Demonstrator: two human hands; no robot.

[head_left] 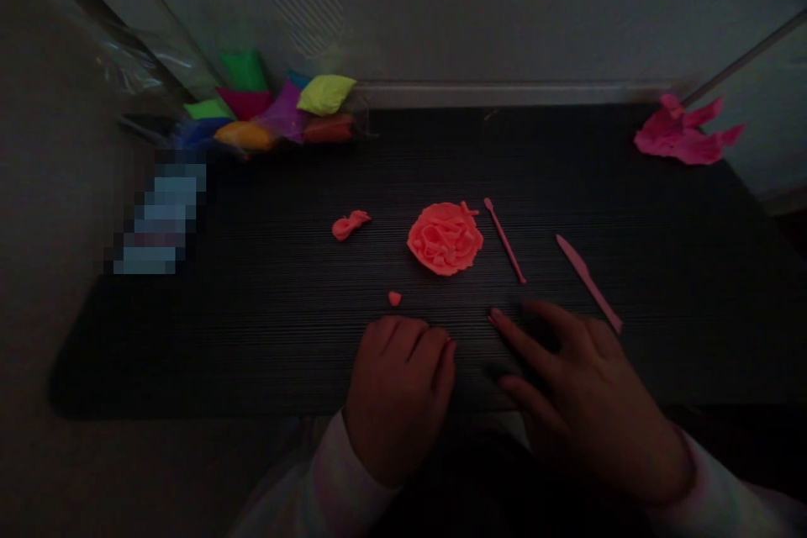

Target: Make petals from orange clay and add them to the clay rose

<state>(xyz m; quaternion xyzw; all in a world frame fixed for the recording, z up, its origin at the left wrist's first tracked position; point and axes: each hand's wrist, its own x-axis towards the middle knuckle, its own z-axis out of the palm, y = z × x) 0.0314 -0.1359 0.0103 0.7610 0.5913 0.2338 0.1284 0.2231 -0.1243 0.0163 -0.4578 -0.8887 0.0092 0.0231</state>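
A round orange clay piece [445,237] with a ruffled top lies at the middle of the dark table [265,328]. A small clay lump [350,224] sits to its left and a tiny bit of clay [394,298] lies in front. Two thin pink modelling tools rest to its right, a stick [504,239] and a knife-shaped tool [588,282]. My left hand [397,391] rests on the table near the front edge, fingers curled, holding nothing I can see. My right hand [580,395] lies flat with fingers spread, close to the knife-shaped tool's near end.
A clear bag of coloured clay packets [277,109] sits at the back left corner. A crumpled pink wrapper [684,134] lies at the back right. A blurred pale object [157,218] stands at the left edge. A white wall runs behind the table.
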